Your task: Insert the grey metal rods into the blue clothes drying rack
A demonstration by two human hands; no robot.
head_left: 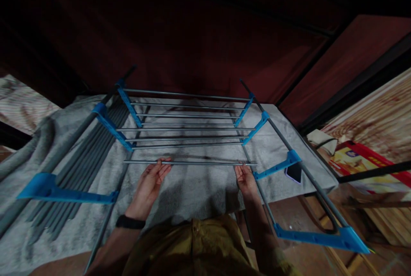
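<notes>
A thin grey metal rod [205,163] lies crosswise in front of me, held at both sides. My left hand [153,176], with a dark band at the wrist, pinches it left of its middle. Near the rod's right end, my right hand [245,178] has its fingers closed round it. Beyond is a rack of grey tubes with blue plastic brackets; several crossbars [189,139] span its two sides. The near left bracket [73,193] and the right brackets [278,166] carry no crossbar. The held rod's ends appear apart from these brackets.
A bundle of loose grey tubes [81,169] lies on the left of the grey cloth [192,190]. At the right, a phone [293,173] rests partly behind a bracket. Further right is a red and yellow box [362,162]. A dark red panel [192,44] stands behind the rack.
</notes>
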